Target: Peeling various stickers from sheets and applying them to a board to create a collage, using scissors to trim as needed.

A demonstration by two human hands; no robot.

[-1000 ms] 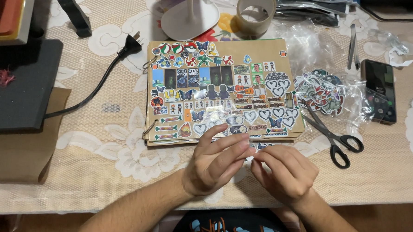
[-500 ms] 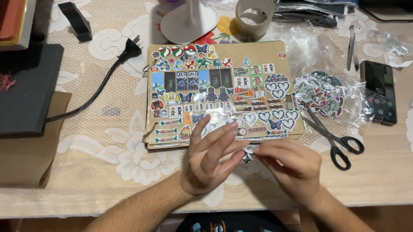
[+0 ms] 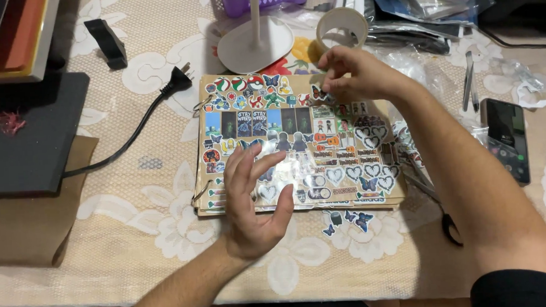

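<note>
board (image 3: 297,146): tan cardboard sheets on rings, flat on table, face covered with rows of small colourful stickers | sticker (image 3: 317,94): small, butterfly-like, pinched at board's top edge | loose stickers (image 3: 348,219): few, on table just below board's lower edge

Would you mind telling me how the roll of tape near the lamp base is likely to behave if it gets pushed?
The roll of tape seems to lie flat on its side, so it would probably slide, not roll. It is a hollow ring, likely light. The lace tablecloth may drag on it.
</note>
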